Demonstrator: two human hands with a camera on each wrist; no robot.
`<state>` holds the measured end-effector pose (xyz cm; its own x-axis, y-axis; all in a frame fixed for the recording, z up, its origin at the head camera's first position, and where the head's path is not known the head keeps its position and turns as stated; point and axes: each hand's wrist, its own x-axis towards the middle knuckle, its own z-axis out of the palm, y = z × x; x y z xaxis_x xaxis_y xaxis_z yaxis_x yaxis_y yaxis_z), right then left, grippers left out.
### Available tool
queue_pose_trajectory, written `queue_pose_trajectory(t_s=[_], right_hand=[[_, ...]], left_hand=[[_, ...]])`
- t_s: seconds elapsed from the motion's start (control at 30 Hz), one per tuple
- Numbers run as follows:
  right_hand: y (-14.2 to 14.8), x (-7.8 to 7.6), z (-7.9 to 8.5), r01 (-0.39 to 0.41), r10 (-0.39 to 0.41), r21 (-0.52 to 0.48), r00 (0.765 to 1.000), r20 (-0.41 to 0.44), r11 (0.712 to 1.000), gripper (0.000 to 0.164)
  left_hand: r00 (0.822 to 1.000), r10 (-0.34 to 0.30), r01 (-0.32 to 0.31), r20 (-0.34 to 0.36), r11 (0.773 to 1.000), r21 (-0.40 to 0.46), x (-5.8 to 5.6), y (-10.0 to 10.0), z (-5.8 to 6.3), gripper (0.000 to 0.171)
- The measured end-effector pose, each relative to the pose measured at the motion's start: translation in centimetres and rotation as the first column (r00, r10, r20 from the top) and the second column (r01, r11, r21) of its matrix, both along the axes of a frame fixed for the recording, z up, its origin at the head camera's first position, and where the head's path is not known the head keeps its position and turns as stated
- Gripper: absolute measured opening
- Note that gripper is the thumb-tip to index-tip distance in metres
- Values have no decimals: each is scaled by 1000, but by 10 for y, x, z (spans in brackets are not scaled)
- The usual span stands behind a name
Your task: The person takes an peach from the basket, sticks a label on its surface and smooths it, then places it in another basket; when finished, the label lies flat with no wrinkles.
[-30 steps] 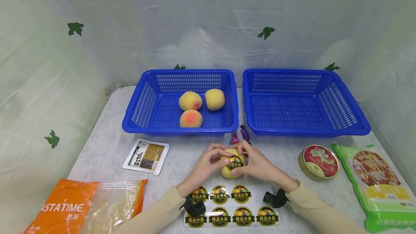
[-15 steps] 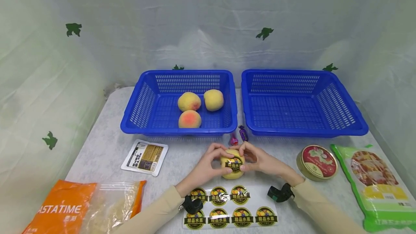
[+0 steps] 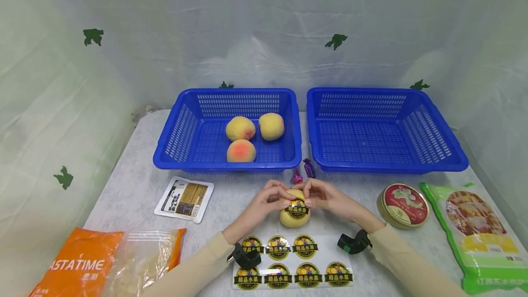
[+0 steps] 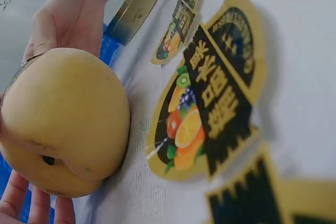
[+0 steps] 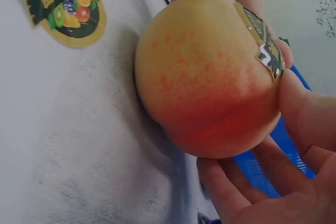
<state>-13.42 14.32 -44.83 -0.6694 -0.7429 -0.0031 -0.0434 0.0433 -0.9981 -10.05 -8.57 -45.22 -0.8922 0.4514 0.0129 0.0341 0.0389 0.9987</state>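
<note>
A yellow peach (image 3: 294,222) stands on the table, a black-and-gold fruit sticker (image 3: 297,211) on its near side. My left hand (image 3: 264,203) holds the peach from the left, thumb at the sticker's upper left edge. From the right, my right hand (image 3: 332,200) grips it with curled fingers, its thumb at the sticker's upper right. In the right wrist view the peach (image 5: 194,77) shows a red blush, and the sticker (image 5: 260,38) curves over its side. The left wrist view shows the stem end of the peach (image 4: 68,114).
A sheet of stickers (image 3: 327,245) lies in front of the hands. Behind stand a blue basket (image 3: 227,166) with three peaches and another blue basket (image 3: 387,167). Two wrapped candies (image 3: 309,168), a round tin (image 3: 403,206) and food packets (image 3: 185,199) lie around.
Both thumbs have shifted from lower on the sticker to its upper edges. The peach stays in about the same place, still between both hands.
</note>
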Motion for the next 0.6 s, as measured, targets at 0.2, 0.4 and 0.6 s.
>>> queue_pose_trajectory(t_s=[0.2,0.4,0.6], right_hand=[[1,7,3,27,-27,5,1000,-9,1000,9],[17,14,16,145,-145,-5,989,-33,989,17],[55,18,32,271,-276,-73,959,-61,960,26]], left_hand=[[995,-39,34,-97,998,-51,8,0,20,20],[977,-118,93,-176,986,-142,6,-4,14,35],[964,-186,117,-190,938,-326,3,-4,12,51]])
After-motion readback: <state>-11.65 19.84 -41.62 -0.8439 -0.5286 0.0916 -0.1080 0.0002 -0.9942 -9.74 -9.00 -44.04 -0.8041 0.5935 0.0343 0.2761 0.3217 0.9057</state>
